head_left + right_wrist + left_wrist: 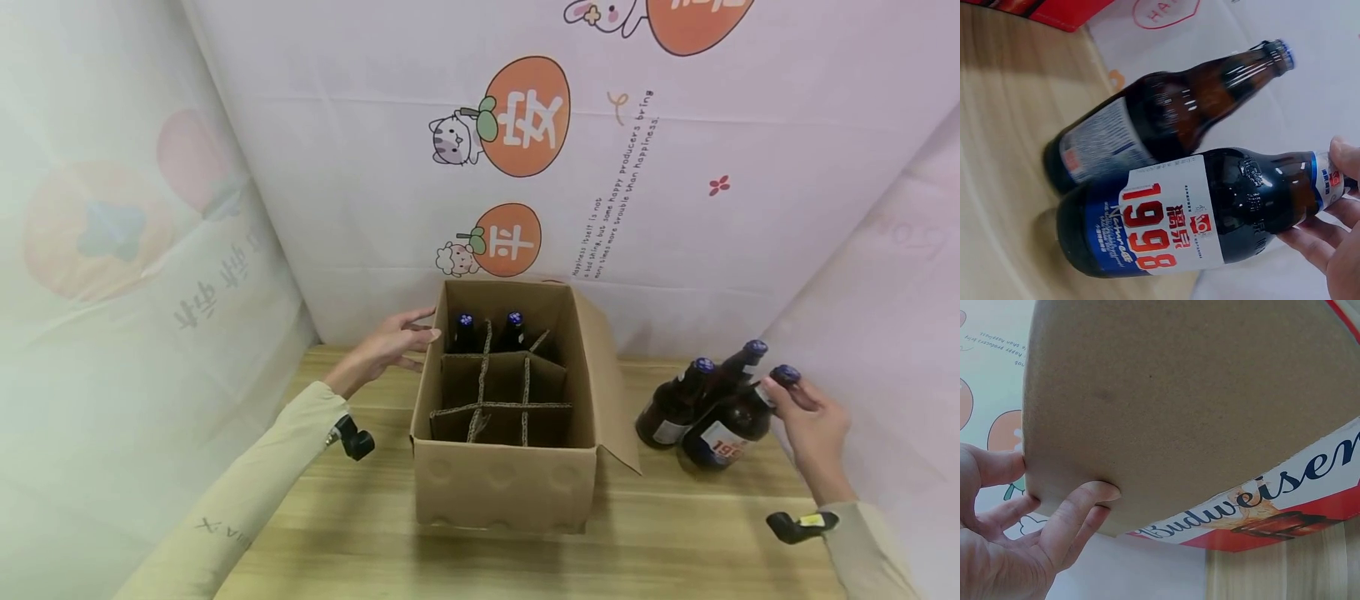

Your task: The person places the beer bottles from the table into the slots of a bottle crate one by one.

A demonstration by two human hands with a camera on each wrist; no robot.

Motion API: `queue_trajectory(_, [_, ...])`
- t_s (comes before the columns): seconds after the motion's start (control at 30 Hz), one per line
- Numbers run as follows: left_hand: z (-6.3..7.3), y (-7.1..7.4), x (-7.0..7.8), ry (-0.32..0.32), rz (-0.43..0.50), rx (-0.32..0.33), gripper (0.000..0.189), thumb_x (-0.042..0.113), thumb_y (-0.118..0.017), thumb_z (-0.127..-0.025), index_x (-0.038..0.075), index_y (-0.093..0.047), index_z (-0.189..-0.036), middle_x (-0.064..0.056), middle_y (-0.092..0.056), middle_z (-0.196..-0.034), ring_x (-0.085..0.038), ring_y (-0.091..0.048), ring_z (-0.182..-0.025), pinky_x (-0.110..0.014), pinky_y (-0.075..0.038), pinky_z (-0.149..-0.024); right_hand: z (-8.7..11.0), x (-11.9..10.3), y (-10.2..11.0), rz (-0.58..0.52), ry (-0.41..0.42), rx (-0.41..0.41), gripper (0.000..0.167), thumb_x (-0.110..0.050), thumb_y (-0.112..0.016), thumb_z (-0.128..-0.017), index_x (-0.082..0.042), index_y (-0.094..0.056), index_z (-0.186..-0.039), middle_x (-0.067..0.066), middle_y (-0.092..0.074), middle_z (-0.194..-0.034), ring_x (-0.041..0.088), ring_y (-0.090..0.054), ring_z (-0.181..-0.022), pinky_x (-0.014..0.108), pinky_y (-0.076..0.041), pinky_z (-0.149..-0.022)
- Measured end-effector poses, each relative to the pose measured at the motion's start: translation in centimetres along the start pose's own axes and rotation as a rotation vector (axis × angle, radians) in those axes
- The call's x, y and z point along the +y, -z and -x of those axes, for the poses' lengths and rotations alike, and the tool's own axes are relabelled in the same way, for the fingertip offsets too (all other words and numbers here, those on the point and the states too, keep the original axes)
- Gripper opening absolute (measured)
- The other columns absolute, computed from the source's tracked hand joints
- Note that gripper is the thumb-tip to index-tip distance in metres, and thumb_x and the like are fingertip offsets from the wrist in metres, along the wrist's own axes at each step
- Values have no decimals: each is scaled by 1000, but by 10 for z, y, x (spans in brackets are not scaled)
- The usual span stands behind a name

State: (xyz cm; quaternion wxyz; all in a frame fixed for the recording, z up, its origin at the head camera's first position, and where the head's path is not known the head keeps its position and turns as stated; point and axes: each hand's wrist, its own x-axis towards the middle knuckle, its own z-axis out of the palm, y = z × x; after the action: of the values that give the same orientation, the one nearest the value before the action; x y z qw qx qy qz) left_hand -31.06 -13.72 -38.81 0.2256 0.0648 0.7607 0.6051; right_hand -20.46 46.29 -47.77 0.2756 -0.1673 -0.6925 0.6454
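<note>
My right hand grips the neck of a dark beer bottle with a blue cap; its "1998" label faces the right wrist camera. Whether its base touches the table cannot be told. Two more beer bottles stand close by it, a nearer one and one behind. On the far left side of the cardboard box, my left hand rests its fingertips against the wall near a corner. Cardboard dividers split the box into cells; two capped bottles stand in its far cells.
The box's right flap hangs outward toward the bottles. A wooden table lies under everything. White printed cloth rises close behind the box and along both sides. The box's side carries a Budweiser print.
</note>
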Motion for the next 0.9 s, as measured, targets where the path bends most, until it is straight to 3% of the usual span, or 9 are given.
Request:
queue_trajectory(0.27, [0,-1,3,13,-2,3,71,16,-58,-107,16,-22,-168,-25,-41,-162,-50,-44,-145,-54,-57,-106,-8,-50,6,-77,32,-141,34,3,-75,-93,-30,-77,-96,-16,-78,-83,-2,-73,-65,12,-60,-61])
queue_trajectory(0.57, [0,0,2,14,6,1,70,14,-58,-107,15,-22,-168,-26,-41,-162,-50,-44,-145,-54,-58,-106,-17,-104,1,-172,-1,-191,32,6,-78,-90,-25,-79,-95,-10,-79,-82,2,-75,-67,17,-62,-60])
queue_trajectory(0.7, [-1,0,1,18,9,0,70,14,-58,-107,15,-23,-168,-26,-41,-162,-50,-44,-145,-53,-59,-105,-24,-129,-4,-138,66,-195,32,5,-78,-89,-26,-79,-94,-12,-79,-81,0,-75,-68,16,-62,-58])
queue_trajectory(0.9, [0,0,3,25,9,-3,70,14,-57,-107,15,-22,-168,-27,-40,-162,-51,-44,-144,-53,-59,-104,-30,-162,-15,10,175,-163,29,-2,-80,-90,-31,-78,-94,-19,-77,-82,-6,-73,-71,12,-60,-57])
